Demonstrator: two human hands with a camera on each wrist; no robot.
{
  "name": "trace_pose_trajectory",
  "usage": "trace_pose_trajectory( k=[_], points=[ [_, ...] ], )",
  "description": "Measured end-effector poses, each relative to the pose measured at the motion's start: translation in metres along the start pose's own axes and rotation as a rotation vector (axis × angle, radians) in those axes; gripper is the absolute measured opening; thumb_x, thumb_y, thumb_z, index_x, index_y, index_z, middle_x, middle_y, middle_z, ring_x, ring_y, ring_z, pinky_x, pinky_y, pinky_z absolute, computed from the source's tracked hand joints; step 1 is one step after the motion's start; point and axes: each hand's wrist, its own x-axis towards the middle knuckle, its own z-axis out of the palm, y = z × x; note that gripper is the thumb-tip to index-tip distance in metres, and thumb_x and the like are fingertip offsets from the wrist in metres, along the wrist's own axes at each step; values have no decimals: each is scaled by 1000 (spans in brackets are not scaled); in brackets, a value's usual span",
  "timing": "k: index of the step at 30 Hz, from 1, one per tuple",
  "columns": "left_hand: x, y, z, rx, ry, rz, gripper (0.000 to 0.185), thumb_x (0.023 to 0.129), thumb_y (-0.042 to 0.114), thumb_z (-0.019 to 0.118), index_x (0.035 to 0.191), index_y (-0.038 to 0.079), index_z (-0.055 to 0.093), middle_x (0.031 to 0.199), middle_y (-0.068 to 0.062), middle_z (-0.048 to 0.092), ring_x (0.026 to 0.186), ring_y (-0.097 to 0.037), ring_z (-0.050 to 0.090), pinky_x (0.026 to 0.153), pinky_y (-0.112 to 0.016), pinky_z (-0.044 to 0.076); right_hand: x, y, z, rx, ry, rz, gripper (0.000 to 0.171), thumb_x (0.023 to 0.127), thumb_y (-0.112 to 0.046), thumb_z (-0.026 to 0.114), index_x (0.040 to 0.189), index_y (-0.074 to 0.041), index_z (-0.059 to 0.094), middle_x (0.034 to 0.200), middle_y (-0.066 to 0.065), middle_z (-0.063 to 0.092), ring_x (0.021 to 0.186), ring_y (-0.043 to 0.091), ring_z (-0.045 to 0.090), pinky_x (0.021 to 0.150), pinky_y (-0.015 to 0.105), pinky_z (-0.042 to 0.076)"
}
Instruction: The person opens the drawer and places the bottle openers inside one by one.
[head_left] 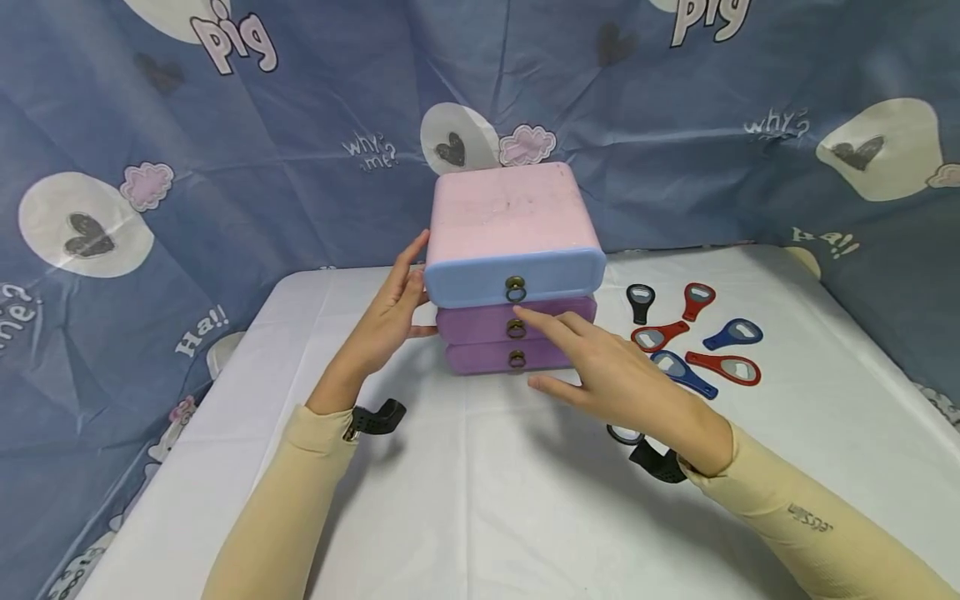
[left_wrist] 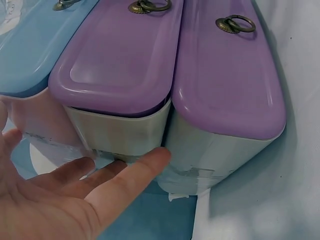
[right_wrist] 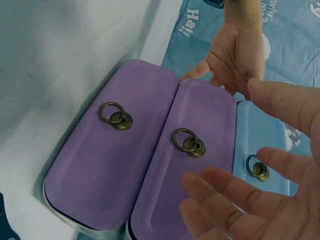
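Standing on a white tablecloth (head_left: 465,500), a small three-drawer chest (head_left: 513,217) with a pink top occupies the middle of the head view. Its top drawer (head_left: 480,279) has a light blue front; the middle drawer (head_left: 480,323) and bottom drawer (head_left: 480,357) have purple fronts. Each front carries a brass ring pull (head_left: 515,289) at its centre.

Left hand (head_left: 386,321): fingers straight and together, flat against the chest's left side beside the top and middle drawers; the left wrist view shows the fingertips (left_wrist: 155,159) touching the pale side wall below the purple fronts. It grips nothing.

Right hand (head_left: 600,367): fingers spread and nearly straight, held in front of the drawers, holding nothing. The index fingertip (head_left: 525,313) lies close to the middle drawer's ring pull; whether it touches cannot be told.

Right of the chest, well apart from both hands, lie six flat bottle openers (head_left: 693,333): one black, three red, two blue. A blue printed cloth (head_left: 225,167) hangs behind and beside the table.
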Motion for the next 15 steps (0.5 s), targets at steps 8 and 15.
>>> trace_pose_trajectory(
  k=[8,15],
  points=[
    [1,0,3,-21,8,-3,57,113,57,33,167,57,14,176,-12,22,159,-46,34,101,-77,52,5,0,4,6,14,-11,80,98,-38,82,166,-26,42,123,9,66,82,16,59,65,32,49],
    [1,-1,4,-25,24,20,59,113,58,35,169,54,16,173,-13,29,157,-45,39,99,-78,52,16,2,4,15,53,-29,66,99,-35,80,157,-20,53,124,10,69,105,25,72,79,45,61]
  ],
)
